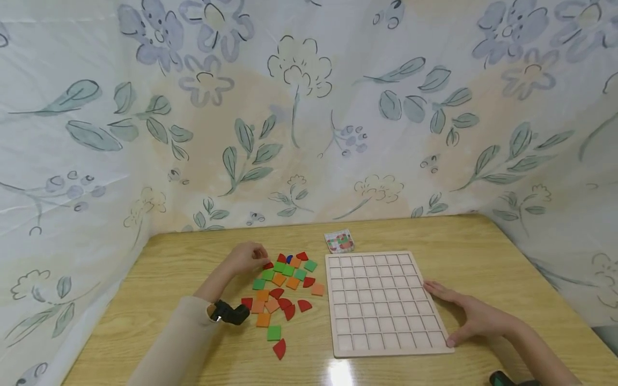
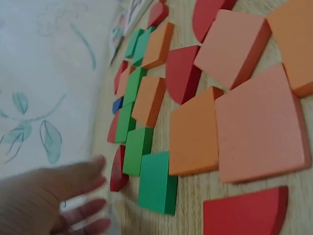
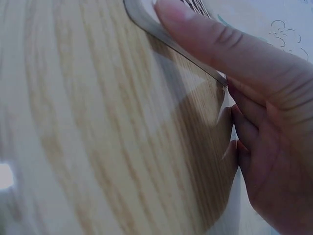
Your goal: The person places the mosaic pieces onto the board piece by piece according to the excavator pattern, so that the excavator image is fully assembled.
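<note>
My left hand (image 1: pixel 246 258) reaches to the far left end of a loose spread of flat wooden pieces. Its fingertips are right beside a red quarter-circle piece (image 2: pixel 118 169), with thumb and fingers apart and nothing visible between them. Around it lie green squares (image 1: pixel 267 274), orange squares (image 1: pixel 278 279) and other red quarter-circles. A pale wooden grid board (image 1: pixel 381 303) lies flat to the right of the pieces. My right hand (image 1: pixel 475 313) rests along the board's right side, fingers stretched out against the edge and thumb at the near right corner, as the right wrist view also shows.
Behind the board lies a small printed card (image 1: pixel 339 241) with a coloured grid picture. One small blue piece (image 1: pixel 289 259) sits among the far pieces. The wooden table (image 1: pixel 203 364) ends at a flowered cloth (image 1: pixel 299 161) at the back and sides.
</note>
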Motion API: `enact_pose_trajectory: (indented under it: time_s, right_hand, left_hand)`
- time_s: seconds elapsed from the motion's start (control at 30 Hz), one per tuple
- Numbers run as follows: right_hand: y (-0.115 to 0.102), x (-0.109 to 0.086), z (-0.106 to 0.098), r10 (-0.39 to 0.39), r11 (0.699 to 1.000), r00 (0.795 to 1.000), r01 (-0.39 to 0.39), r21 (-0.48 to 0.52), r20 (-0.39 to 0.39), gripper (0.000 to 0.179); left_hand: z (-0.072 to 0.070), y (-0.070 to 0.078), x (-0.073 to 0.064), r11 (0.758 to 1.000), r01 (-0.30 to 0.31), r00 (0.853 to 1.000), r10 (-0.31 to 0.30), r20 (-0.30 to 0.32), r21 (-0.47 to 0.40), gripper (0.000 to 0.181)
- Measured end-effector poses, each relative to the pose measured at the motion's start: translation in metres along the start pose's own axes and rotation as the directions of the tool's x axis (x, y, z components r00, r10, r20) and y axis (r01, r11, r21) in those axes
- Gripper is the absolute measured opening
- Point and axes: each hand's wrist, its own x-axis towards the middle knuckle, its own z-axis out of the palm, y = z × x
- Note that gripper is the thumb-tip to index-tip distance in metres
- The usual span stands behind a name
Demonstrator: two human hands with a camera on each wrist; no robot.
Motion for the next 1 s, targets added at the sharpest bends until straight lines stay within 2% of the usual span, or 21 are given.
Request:
enact_pose_trajectory:
  time_s: [0.1, 0.17, 0.23, 0.3, 0.5, 0.63, 0.73, 0.83, 1.0]
  right_hand:
    - [0.000, 0.000, 0.000, 0.003, 1.000, 1.000, -0.003, 0.009, 0.003, 0.103]
    - [0.000, 0.000, 0.000, 0.002, 1.000, 1.000, -0.002, 0.011, 0.004, 0.102]
    - [0.000, 0.000, 0.001, -0.004, 1.000, 1.000, 0.004, 0.007, 0.003, 0.102]
    - [0.001, 0.000, 0.001, -0.010, 1.000, 1.000, 0.010, 0.005, 0.003, 0.102]
    - [0.000, 0.001, 0.000, -0.012, 1.000, 1.000, 0.012, 0.008, -0.001, 0.102]
    - [-0.001, 0.002, -0.001, 0.002, 1.000, 1.000, -0.002, 0.019, 0.000, 0.102]
    - [-0.002, 0.002, -0.001, 0.006, 1.000, 1.000, -0.006, 0.024, 0.007, 0.101]
    - [-0.002, 0.002, -0.001, 0.007, 1.000, 1.000, -0.007, 0.015, 0.007, 0.101]
    - [-0.002, 0.001, -0.001, 0.005, 1.000, 1.000, -0.005, -0.009, 0.002, 0.101]
  left_hand:
    - [-0.004, -0.002, -0.003, 0.994, -0.107, 0.993, 0.109, 0.043, -0.032, 0.020]
    - [-0.007, -0.004, -0.004, 0.982, -0.179, 0.978, 0.184, 0.095, -0.062, 0.027]
    - [-0.009, -0.004, -0.005, 0.972, -0.220, 0.963, 0.230, 0.142, -0.083, 0.033]
    - [-0.010, -0.004, -0.006, 0.973, -0.213, 0.961, 0.225, 0.163, -0.087, 0.034]
    - [-0.007, -0.002, -0.006, 0.992, -0.117, 0.983, 0.123, 0.138, -0.051, 0.028]
    - [-0.005, -0.005, -0.007, 0.993, -0.105, 0.988, 0.109, 0.107, -0.045, 0.032]
    - [-0.004, -0.008, -0.008, 0.994, -0.096, 0.989, 0.101, 0.112, -0.048, 0.035]
    - [-0.003, -0.010, -0.008, 0.994, -0.085, 0.989, 0.093, 0.117, -0.068, 0.030]
    - [-0.002, -0.010, -0.011, 0.994, -0.052, 0.995, 0.059, 0.080, -0.092, 0.027]
